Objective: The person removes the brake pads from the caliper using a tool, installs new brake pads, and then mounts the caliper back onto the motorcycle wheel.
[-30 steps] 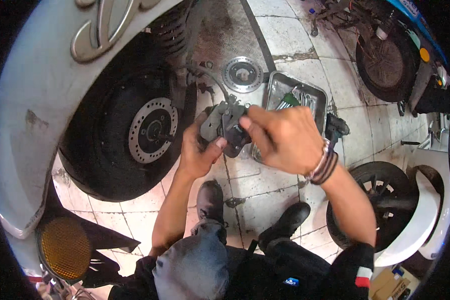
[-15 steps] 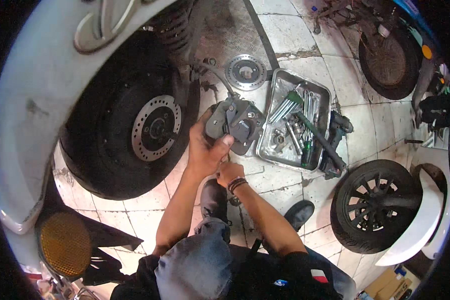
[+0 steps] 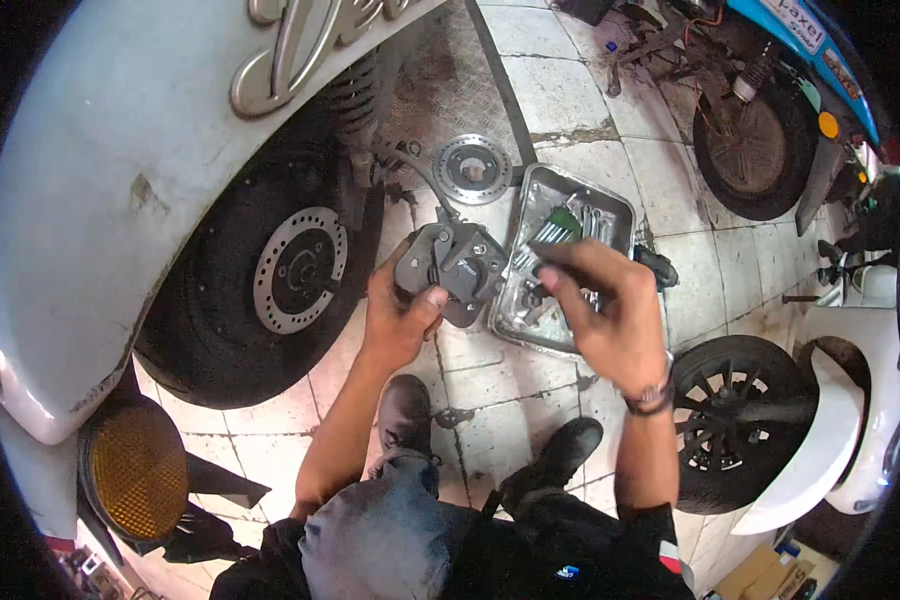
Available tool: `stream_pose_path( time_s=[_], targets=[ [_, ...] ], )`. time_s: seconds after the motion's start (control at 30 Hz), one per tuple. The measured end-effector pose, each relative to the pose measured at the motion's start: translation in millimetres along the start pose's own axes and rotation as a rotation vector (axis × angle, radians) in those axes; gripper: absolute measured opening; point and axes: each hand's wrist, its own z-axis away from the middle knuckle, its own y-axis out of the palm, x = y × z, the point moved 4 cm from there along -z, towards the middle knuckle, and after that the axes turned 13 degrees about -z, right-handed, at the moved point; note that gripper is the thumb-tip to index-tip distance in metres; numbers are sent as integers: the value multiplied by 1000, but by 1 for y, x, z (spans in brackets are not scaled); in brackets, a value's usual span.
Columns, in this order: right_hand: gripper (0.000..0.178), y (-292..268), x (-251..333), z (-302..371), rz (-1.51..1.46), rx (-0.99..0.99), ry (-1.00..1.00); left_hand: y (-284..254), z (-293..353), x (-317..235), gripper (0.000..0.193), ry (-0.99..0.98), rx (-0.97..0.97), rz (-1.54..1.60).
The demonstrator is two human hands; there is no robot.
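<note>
My left hand (image 3: 400, 318) grips a dark grey brake caliper (image 3: 452, 268) from its left side, thumb across the lower front. A brake hose (image 3: 432, 180) runs from the caliper's top toward the scooter's fork. My right hand (image 3: 610, 305) hovers over the metal tray (image 3: 507, 318), fingers curled and the thumb close to the index finger. Whatever small thing may be between those fingertips cannot be made out. In the tray, partly hidden by that hand, lie wrenches (image 3: 592, 222) and a green-holdered set of keys (image 3: 562, 224).
To the left stands a scooter wheel (image 3: 200, 330) with a drilled brake disc (image 3: 315, 262). A loose brake disc (image 3: 472, 168) lies beyond the caliper. Another wheel (image 3: 705, 470) is at the right, near white bodywork (image 3: 820, 450). A motorcycle wheel (image 3: 745, 165) stands at the far right.
My right hand has left its place beneath the caliper and moved right, over the tray. My left hand still holds the caliper. The whole view has shifted slightly.
</note>
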Motion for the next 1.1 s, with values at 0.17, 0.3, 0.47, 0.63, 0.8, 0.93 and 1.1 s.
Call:
stream_pose_path(
  time_s=[0.17, 0.3, 0.47, 0.63, 0.8, 0.93, 1.1],
  targets=[
    [22, 1, 40, 2, 355, 78, -329, 10, -4, 3, 71, -17, -9, -31],
    [21, 13, 40, 1, 540, 176, -335, 2, 2, -4, 66, -56, -43, -171],
    [20, 27, 43, -11, 613, 259, -397, 2, -3, -4, 64, 91, -85, -215],
    [18, 14, 40, -5, 476, 274, -296, 0, -2, -5, 63, 87, -35, -104],
    [14, 11, 45, -4, 680, 356, -320, -3, -5, -10, 64, 78, -9, -208],
    [18, 21, 42, -12, 755, 435, -485, -5, -4, -7, 63, 80, -40, -184],
    [20, 19, 29, -16, 668, 492, -418, -8, -4, -2, 64, 12, -45, -196]
  ],
)
